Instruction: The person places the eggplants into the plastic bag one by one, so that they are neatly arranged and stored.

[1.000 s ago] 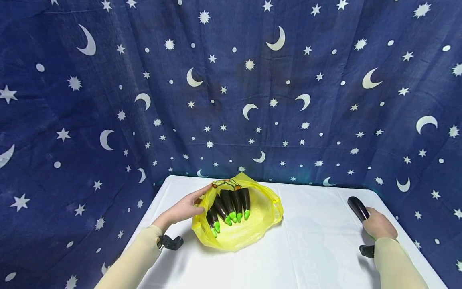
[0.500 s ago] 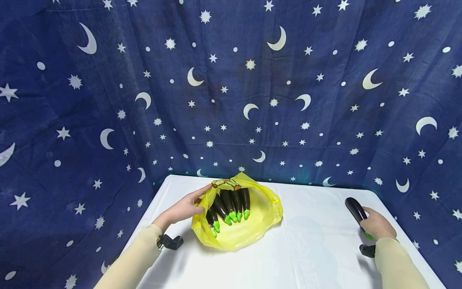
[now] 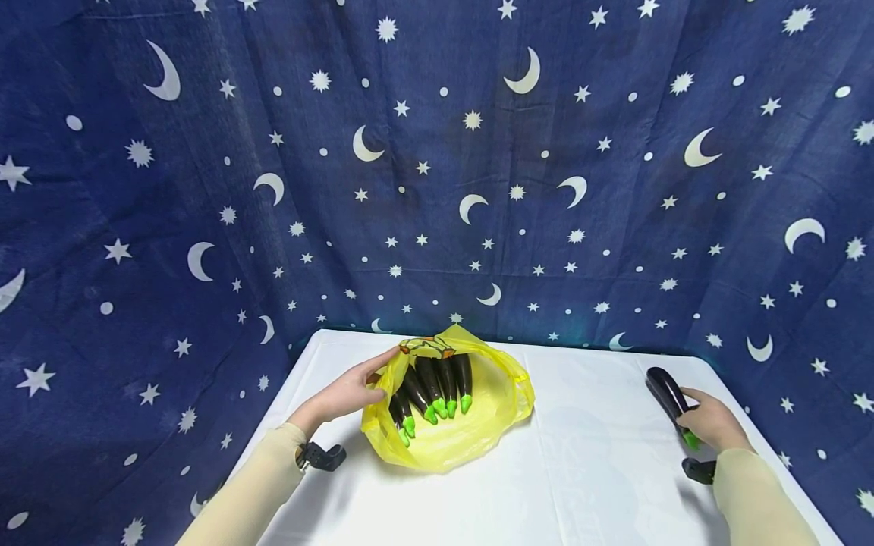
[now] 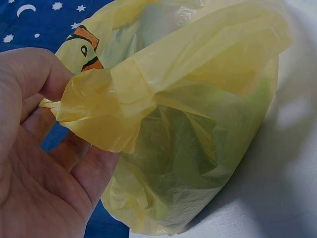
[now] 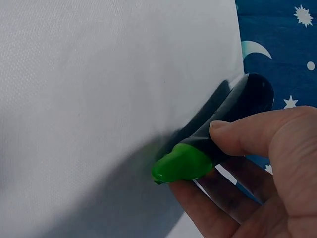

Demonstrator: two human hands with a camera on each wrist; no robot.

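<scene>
A yellow plastic bag (image 3: 444, 451) lies on the table with its mouth facing me, held wide. My left hand (image 3: 347, 393) pinches the left side of its rim; the left wrist view shows the gathered edge of the bag (image 4: 99, 106) between thumb and fingers. Several dark eggplants (image 3: 447, 387) with bright green caps lie side by side inside the bag. At the right end of the table my right hand (image 3: 714, 421) grips another eggplant (image 3: 665, 393). In the right wrist view the thumb lies over its dark body (image 5: 247, 99), near the green cap (image 5: 182, 163), fingers underneath.
The white-covered table (image 3: 587, 462) runs between the bag and my right hand. A dark blue cloth (image 3: 437, 189) with moons and stars hangs behind it and along both sides. Black wrist bands (image 3: 324, 458) sit on both forearms.
My right hand has shifted slightly left with the eggplant, and more of its body and green cap shows. The left hand and the bag have stayed in place.
</scene>
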